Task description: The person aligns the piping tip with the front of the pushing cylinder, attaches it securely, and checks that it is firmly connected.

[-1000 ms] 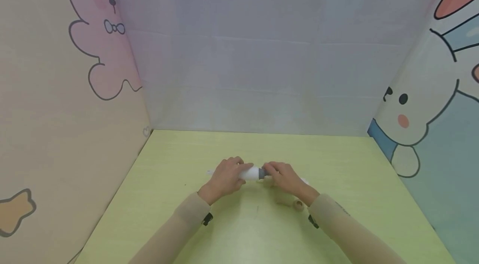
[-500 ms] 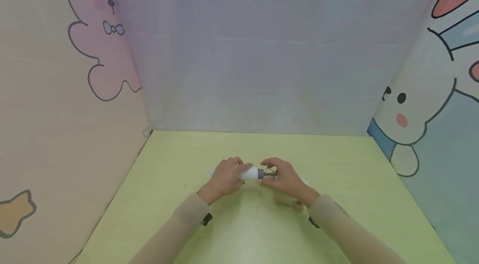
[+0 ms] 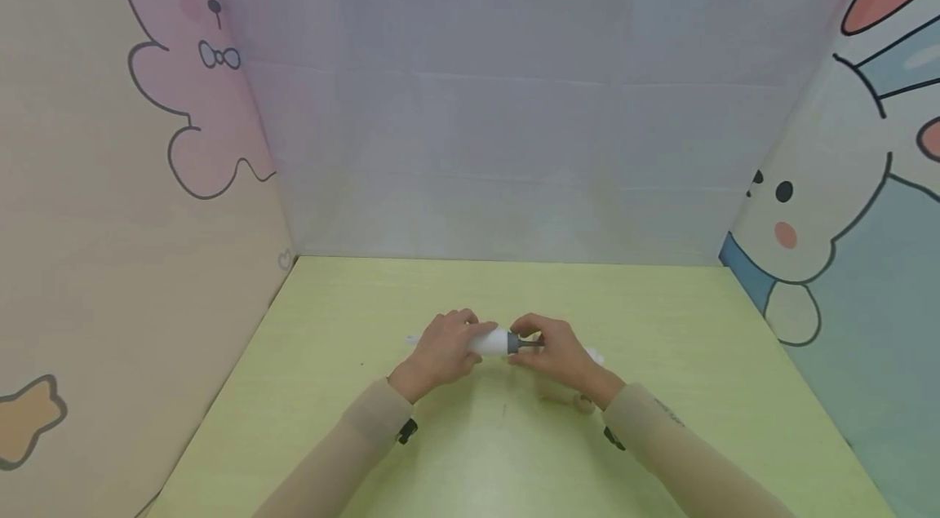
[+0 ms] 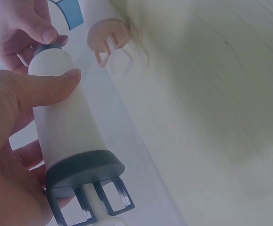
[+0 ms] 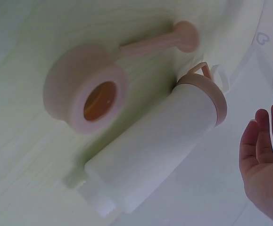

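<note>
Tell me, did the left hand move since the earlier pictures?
No: against the table, the left hand shows no clear shift either way, gripping the white tube.

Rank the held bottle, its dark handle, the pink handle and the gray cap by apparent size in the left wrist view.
1. Held bottle
2. Dark handle
3. Pink handle
4. Gray cap, partly covered

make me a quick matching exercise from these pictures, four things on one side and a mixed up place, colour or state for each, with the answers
Things
1. grey-trimmed bottle
2. pink-trimmed bottle
3. right hand
4. table

Place, colour or state
a. pale yellow-green in the head view
b. at one end of a held bottle
c. lying on its side, held by neither hand
d. gripped by the left hand

Right pairs: 1-d, 2-c, 3-b, 4-a
</note>
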A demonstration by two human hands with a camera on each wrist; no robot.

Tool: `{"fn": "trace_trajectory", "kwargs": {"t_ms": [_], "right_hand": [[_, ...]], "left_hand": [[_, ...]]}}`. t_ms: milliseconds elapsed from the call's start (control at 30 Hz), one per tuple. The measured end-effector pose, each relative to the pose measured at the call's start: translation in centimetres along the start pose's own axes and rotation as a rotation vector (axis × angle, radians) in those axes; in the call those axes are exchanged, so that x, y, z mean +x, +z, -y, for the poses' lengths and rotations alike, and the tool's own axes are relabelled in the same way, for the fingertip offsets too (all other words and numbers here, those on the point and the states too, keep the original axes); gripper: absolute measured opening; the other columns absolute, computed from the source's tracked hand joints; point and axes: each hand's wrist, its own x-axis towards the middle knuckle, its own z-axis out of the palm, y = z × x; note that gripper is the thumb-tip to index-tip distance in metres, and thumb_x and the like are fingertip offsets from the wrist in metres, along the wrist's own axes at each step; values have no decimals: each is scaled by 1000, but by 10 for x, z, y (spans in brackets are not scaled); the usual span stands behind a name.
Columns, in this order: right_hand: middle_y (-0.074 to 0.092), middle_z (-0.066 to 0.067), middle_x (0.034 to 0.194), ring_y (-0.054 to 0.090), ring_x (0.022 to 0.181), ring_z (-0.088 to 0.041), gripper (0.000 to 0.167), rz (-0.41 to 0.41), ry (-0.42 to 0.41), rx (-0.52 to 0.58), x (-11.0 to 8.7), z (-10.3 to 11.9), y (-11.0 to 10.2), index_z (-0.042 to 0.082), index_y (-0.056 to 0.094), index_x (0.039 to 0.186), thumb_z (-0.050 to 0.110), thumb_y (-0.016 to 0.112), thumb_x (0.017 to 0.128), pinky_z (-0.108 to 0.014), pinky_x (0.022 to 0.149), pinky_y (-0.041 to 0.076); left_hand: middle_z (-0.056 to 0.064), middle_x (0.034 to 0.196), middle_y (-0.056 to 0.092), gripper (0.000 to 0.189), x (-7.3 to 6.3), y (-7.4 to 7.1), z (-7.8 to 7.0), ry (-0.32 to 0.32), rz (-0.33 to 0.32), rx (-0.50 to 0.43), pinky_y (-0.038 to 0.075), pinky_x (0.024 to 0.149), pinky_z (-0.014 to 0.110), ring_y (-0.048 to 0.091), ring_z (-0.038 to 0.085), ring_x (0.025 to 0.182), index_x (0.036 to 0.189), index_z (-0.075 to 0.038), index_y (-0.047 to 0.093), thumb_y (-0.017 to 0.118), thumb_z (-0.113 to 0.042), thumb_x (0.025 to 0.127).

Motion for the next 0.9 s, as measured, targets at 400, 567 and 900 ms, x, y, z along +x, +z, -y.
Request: {"fn": "trace_trajectory", "kwargs": {"t_ms": [400, 567, 900], "right_hand": [[66, 6, 95, 62, 84, -14, 30, 28, -11, 7, -1, 1, -3, 14, 65, 101, 15, 81, 77, -29, 69, 52], [66, 7, 93, 63, 83, -15, 27, 31, -8, -4, 2, 0, -3, 15, 66, 99, 17, 81, 77, -28, 66, 52], [67, 7, 90, 62, 82, -13, 25, 51, 13, 7, 10, -3, -3, 15, 68, 99, 20, 80, 78, -29, 66, 52]], "left_hand": [[4, 101, 62, 50, 0, -2, -2, 6, 13, 2, 49, 68, 37, 59, 22, 83, 122, -19, 65, 82, -23, 75], [4, 101, 62, 50, 2, -1, 2, 5, 14, -8, 49, 68, 37, 59, 23, 83, 122, -19, 66, 82, -23, 75], [4, 101, 62, 50, 4, 2, 11, 12, 11, -12, 49, 68, 38, 59, 23, 83, 121, -19, 66, 82, -23, 75]]}}
